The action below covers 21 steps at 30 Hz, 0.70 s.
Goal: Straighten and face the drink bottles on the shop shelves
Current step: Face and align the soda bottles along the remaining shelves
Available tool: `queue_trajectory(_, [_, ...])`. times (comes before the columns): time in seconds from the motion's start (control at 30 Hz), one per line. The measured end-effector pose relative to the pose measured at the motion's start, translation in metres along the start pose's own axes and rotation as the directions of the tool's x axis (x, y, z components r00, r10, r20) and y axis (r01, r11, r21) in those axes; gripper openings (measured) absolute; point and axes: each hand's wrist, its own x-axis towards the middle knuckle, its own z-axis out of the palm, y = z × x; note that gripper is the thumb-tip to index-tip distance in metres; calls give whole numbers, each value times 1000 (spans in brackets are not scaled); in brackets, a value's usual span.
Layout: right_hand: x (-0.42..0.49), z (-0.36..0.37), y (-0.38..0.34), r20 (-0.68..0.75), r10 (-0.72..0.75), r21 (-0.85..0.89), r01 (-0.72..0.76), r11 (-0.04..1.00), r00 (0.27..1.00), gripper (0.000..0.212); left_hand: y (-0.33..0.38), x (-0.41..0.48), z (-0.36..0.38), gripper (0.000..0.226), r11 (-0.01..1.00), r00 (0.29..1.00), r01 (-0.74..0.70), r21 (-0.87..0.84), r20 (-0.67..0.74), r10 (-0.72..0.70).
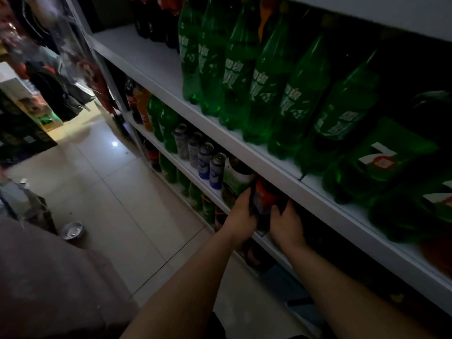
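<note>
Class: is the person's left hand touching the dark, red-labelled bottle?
Touching. The head view shows the left hand gripping the bottle on its left side, with no gap between them.

Both hands, left hand (241, 211) and right hand (285, 221), sit in the middle tier, wrapped round the dark plastic cola bottle with a red label (265, 199). The white metal upper shelf board (146, 57) overhangs close above it, so headroom is tight. Just left: a dark bottle with a white-and-green label (238, 177), then a row of blue-and-silver cans (210, 167). No side room there. Right of my right hand is too dark to tell. On the upper board, tall green plastic bottles (244, 81) fill the middle and right; its front-left stretch is bare. The pale tiled floor (110, 179) is open on the aisle side, bar a small metal bowl (72, 231).
</note>
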Motion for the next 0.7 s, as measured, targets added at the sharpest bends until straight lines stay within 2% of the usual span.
queue_trajectory(0.1, [5, 16, 12, -31, -51, 102, 54, 993, 998, 68, -22, 17, 9, 77, 995, 995, -100, 20, 19, 100])
queue_trajectory(0.2, [3, 26, 26, -19, -64, 238, 67, 969, 998, 77, -45, 31, 19, 80, 986, 987, -155, 52, -25, 157])
queue_trajectory(0.37, [-6, 41, 43, 11, -94, 402, 82, 912, 996, 86, -80, 34, 25, 81, 988, 995, -64, 140, -65, 74])
queue_trajectory(0.53, [-11, 50, 50, 14, -126, 472, 104, 876, 992, 91, -91, 22, 25, 73, 981, 987, -113, 156, -100, 129])
queue_trajectory(0.7, [-5, 56, 68, -65, -170, 452, 181, 873, 983, 93, -113, 19, 12, 62, 944, 951, -275, 182, -89, 295])
